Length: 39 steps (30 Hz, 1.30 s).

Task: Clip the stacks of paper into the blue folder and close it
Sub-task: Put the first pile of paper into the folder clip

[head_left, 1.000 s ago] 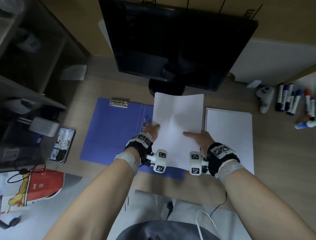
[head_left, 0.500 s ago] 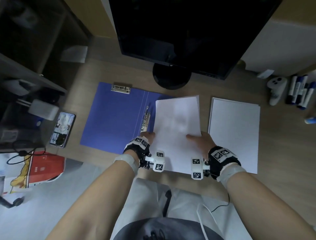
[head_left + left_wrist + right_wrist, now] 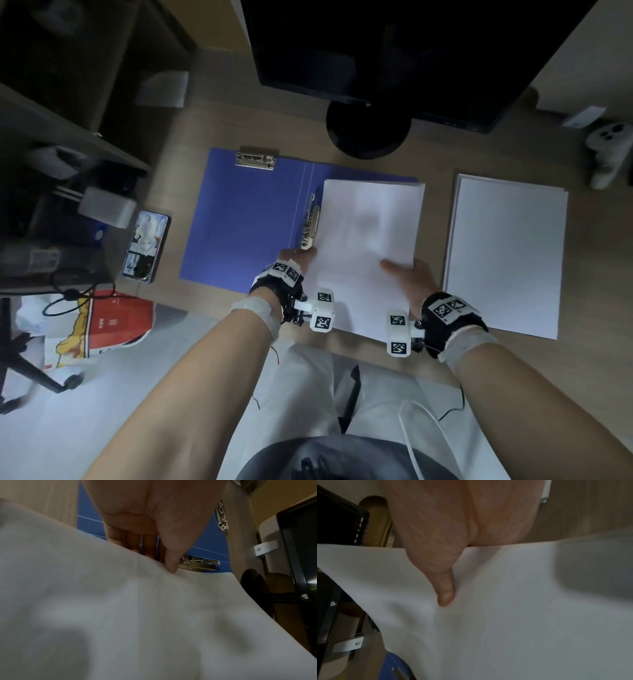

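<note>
While both hands (image 3: 294, 260) (image 3: 409, 277) pinch paper stack (image 3: 366, 246), grip closed, over blue folder (image 3: 246, 222)

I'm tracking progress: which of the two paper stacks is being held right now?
The stack over the blue folder, pinched by both hands; the other stack lies untouched on the desk, to its right.

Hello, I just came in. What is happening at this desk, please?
A person holds a stack of paper with both hands over the right half of an open blue folder on the desk. The left hand pinches its left edge beside the spine clip; the right hand holds its right side, thumb on top. A second stack lies to the right, untouched. Nothing looks clipped yet, and the folder is open.
</note>
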Each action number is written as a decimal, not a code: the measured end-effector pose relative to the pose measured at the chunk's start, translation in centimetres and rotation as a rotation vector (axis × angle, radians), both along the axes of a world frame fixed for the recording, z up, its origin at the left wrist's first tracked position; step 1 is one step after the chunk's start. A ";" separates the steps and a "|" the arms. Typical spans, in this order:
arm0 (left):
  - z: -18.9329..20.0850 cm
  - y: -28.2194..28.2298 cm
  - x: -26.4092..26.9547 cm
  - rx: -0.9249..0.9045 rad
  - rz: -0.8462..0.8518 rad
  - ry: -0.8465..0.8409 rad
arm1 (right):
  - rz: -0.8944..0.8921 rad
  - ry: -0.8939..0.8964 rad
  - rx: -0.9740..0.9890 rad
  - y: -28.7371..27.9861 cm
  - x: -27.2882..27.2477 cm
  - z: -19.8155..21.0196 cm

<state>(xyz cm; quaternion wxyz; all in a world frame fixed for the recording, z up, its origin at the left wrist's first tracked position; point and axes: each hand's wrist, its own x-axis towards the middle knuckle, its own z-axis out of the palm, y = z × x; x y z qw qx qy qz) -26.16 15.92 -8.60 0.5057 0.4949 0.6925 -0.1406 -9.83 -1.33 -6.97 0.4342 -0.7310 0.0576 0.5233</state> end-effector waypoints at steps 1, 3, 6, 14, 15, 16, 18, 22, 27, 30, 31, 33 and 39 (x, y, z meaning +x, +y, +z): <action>-0.1 0.0 0.0 0.003 0.008 -0.008 | -0.008 0.005 -0.004 0.0 -0.1 -0.2; 0.1 0.0 0.2 0.009 0.017 -0.027 | -0.031 0.014 -0.010 0.0 -0.1 -0.3; 0.5 0.1 0.2 0.006 0.018 -0.029 | -0.018 -0.011 0.005 0.3 -0.1 -0.1; -0.4 1.2 -0.5 -0.102 -0.019 -0.030 | 0.063 -0.072 0.005 1.2 0.4 0.1; -1.1 1.3 -0.7 -0.131 -0.012 -0.035 | 0.075 -0.076 0.003 1.4 0.5 -0.1; -1.8 1.3 -0.9 -0.138 0.001 -0.035 | 0.084 -0.075 0.010 1.5 0.5 -0.2; -0.2 1.0 -0.5 -0.120 0.004 -0.011 | 0.089 -0.077 0.015 1.7 0.4 -0.4; 2.4 0.7 0.4 0.011 -0.126 0.104 | 0.109 -0.093 0.031 2.1 0.3 -0.4; 2.2 1.0 0.1 0.021 -0.165 0.105 | 0.126 -0.097 0.000 2.6 0.2 -0.7; 2.0 1.4 -0.4 -0.012 -0.150 0.074 | 0.112 -0.092 -0.037 3.1 0.3 -0.9; 2.0 1.4 -0.5 -0.018 -0.141 0.058 | 0.103 -0.092 -0.053 3.2 0.3 -1.0; 2.0 1.6 -0.7 -0.030 -0.124 0.030 | 0.087 -0.106 -0.081 3.5 0.4 -1.2; -1.1 2.3 -1.6 -0.016 -0.079 0.029 | 0.058 -0.194 -0.242 4.3 0.0 -1.1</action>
